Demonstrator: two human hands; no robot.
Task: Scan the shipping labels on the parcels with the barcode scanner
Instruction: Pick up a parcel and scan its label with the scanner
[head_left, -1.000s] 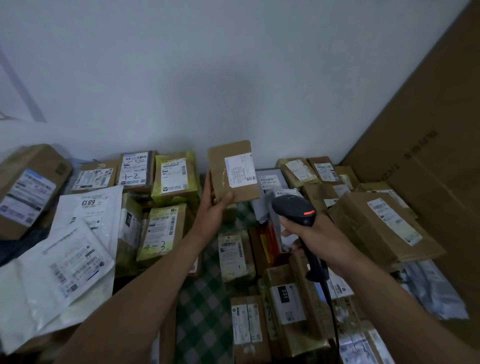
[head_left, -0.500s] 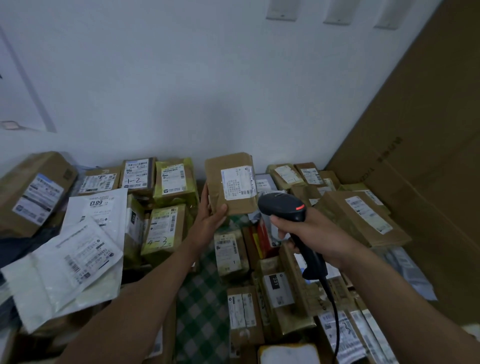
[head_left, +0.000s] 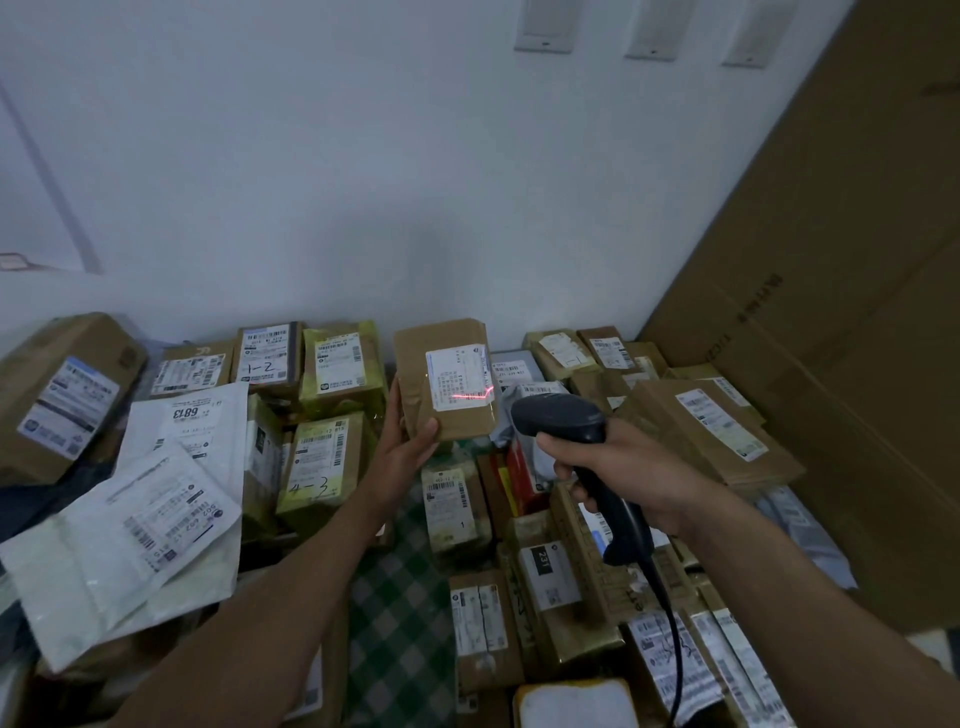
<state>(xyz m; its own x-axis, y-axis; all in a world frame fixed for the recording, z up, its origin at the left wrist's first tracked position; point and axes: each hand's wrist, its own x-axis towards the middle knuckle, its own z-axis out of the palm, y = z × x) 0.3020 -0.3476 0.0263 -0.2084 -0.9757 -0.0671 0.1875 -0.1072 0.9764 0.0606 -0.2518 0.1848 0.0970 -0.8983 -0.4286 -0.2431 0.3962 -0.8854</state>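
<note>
- Parcel in brown paper (head_left: 413, 358) sits just above the centre of the frame, held upright and clear of the pile, with its white shipping label (head_left: 460, 382) facing me.
- A red scan line (head_left: 472, 396) runs across the lower part of that label.
- My left hand (head_left: 408, 441) grips the parcel's lower left corner, thumb on the front face and fingers along its left edge.
- The barcode scanner (head_left: 561, 418) is right of centre, its head just beside the parcel's lower right corner and aimed at the label.
- My right hand (head_left: 613, 473) is curled around the scanner's handle. A dark cable (head_left: 672, 623) runs from the handle to the bottom edge.
- Around and below these I see piled parcels: a yellow-green one marked "4-3" (head_left: 317, 467) left of centre and white mailers (head_left: 145, 525) at lower left. A green checked cloth (head_left: 395, 597) shows between them at lower centre.
- A large cardboard sheet (head_left: 831, 312) leans along the right side, and a white wall (head_left: 363, 182) fills the top.
</note>
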